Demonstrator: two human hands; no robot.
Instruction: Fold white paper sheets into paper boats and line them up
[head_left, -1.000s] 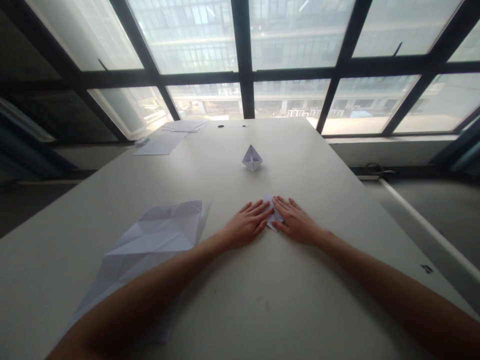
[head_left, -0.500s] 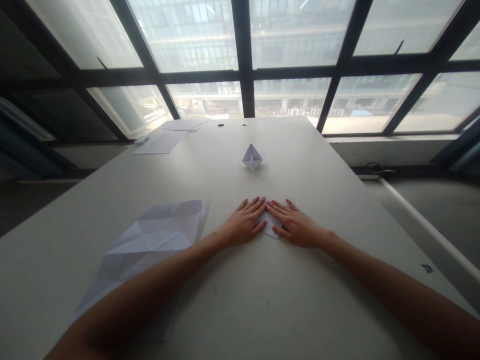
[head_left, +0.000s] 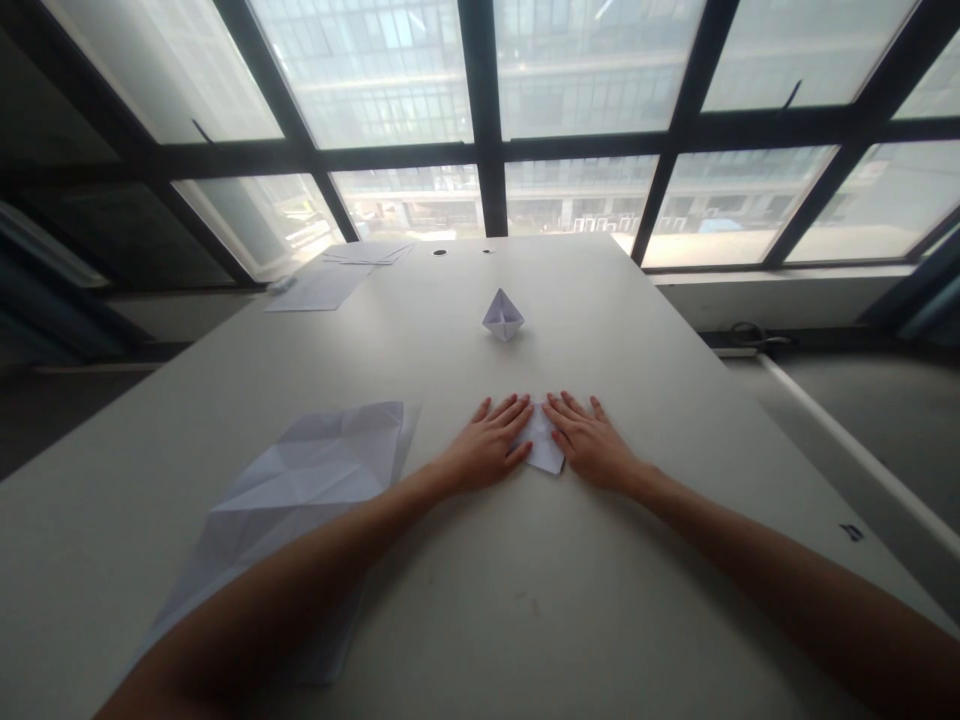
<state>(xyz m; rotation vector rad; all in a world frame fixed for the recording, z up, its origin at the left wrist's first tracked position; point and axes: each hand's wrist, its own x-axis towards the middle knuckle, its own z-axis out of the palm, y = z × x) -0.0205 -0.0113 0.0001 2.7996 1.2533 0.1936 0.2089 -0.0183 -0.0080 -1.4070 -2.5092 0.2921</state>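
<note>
A small folded piece of white paper [head_left: 545,452] lies flat on the white table between my hands. My left hand [head_left: 491,445] rests flat on its left side, fingers stretched out and pointing away from me. On its right side my right hand [head_left: 592,440] lies flat too, with the fingers a little spread. Both hands hide the outer parts of the paper. Beyond them stands a folded paper boat [head_left: 502,316], upright with a pointed peak.
Large creased paper sheets [head_left: 300,470] lie at the left, partly under my left forearm. More white sheets [head_left: 319,288] are at the table's far left corner. A small dark mark [head_left: 852,532] is near the right edge. Windows [head_left: 570,195] stand behind the table [head_left: 450,620].
My right hand has shifted slightly right, away from my left fingertips, baring more of the folded paper. My left hand has stayed in place.
</note>
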